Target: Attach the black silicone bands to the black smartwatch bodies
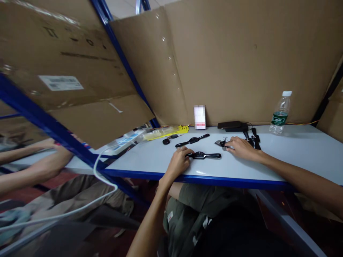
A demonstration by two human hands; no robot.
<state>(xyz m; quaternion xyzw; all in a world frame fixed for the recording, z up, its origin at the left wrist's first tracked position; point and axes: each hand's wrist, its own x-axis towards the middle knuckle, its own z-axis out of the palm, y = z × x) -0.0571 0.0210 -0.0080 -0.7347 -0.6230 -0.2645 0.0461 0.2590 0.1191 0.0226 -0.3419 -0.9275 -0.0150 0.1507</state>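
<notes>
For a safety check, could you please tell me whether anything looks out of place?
Only the white cable stands out: it droops loosely near the left end of the table and might snag. No spill shows; the bottle stands upright; the black tool at the left hand looks undamaged.

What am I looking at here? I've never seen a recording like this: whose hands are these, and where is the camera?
There is no machine: these are a person's bare hands, in a single view from a camera worn on their head, looking forward and down. At the white table, the left hand holds one handle of the nearer black spokeshave. The right hand is at some small metal parts; its hold on them is hard to make out. A second spokeshave lies just beyond. Farther back stand a phone and a plastic bottle. At far left are another person's arms.
</notes>
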